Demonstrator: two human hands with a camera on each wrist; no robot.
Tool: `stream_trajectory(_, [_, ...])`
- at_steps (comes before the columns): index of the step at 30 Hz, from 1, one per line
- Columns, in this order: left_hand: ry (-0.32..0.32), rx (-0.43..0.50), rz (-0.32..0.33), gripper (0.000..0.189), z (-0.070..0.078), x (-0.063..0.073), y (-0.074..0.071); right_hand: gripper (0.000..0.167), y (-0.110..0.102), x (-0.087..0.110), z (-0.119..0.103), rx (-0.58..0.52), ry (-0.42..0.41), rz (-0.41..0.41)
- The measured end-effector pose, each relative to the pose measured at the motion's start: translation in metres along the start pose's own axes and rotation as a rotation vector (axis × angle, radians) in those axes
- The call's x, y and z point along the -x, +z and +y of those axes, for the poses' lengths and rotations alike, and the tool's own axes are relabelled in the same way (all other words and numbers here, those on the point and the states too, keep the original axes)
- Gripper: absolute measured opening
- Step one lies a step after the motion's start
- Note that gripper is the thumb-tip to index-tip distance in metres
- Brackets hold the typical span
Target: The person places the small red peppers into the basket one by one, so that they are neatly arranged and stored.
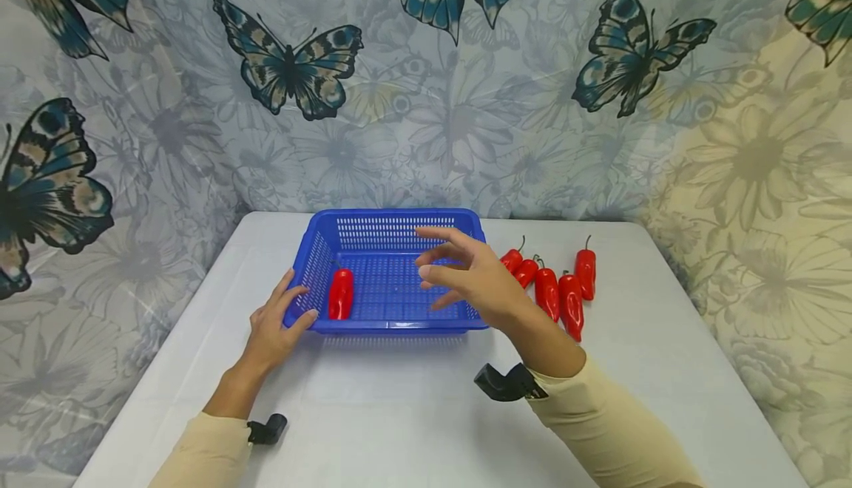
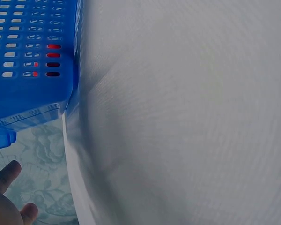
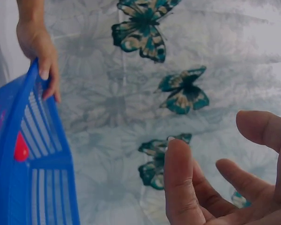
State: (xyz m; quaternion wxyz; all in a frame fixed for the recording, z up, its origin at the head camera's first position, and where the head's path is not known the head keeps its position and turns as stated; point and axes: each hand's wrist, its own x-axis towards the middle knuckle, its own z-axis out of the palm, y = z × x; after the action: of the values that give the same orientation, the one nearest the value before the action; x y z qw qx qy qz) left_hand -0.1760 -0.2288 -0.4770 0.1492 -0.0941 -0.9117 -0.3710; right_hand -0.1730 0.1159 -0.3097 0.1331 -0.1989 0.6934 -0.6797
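Note:
A blue plastic basket (image 1: pixel 399 324) with slotted walls stands on the white table, and one red chili pepper (image 1: pixel 341 294) lies inside near its left wall. My left hand (image 1: pixel 271 329) is at the basket's front left corner, fingers spread and touching the rim. Part of that hand (image 2: pixel 7 201) shows low in the left wrist view. Above the right part of the basket hovers my right hand (image 1: pixel 479 281), its fingers loosely bent and apart with nothing between them. Several more red chili peppers (image 1: pixel 547 293) lie on the table to the basket's right, partly behind the right forearm.
The white table (image 1: pixel 386 414) reaches back to a wall cloth (image 1: pixel 452 155) printed with flowers and butterflies. A black wrist camera (image 1: pixel 509 383) is strapped to the right wrist, another black camera (image 1: pixel 268 429) to the left.

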Motion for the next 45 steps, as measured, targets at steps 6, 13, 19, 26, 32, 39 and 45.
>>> stream_trajectory(6, [-0.002, 0.003, -0.006, 0.048, 0.0, 0.002, 0.001, 0.055, -0.03, 0.014, -0.004, 0.077, -0.017, 0.073])
stream_trajectory(13, [-0.005, 0.002, -0.004, 0.047, -0.001, 0.004, 0.0, 0.056, -0.061, 0.025, -0.007, 0.077, -0.019, 0.163])
stream_trajectory(19, [-0.008, -0.002, -0.006, 0.048, -0.001, 0.004, -0.001, 0.054, -0.078, 0.034, -0.006, 0.097, -0.015, 0.199])
stream_trajectory(26, [0.004, 0.011, -0.008, 0.047, -0.002, 0.002, -0.001, 0.055, -0.103, 0.042, -0.004, 0.112, -0.086, 0.188])
stream_trajectory(32, [0.003, 0.01, -0.01, 0.047, -0.001, 0.001, -0.001, 0.054, -0.126, 0.049, -0.002, 0.092, -0.124, 0.209])
stream_trajectory(39, [0.005, 0.006, -0.011, 0.048, 0.002, 0.0, -0.001, 0.053, -0.152, 0.054, 0.002, 0.012, -0.178, 0.193])
stream_trajectory(45, [0.005, 0.003, -0.01, 0.047, 0.001, 0.0, -0.001, 0.054, -0.172, 0.056, 0.01, -0.015, -0.204, 0.182])
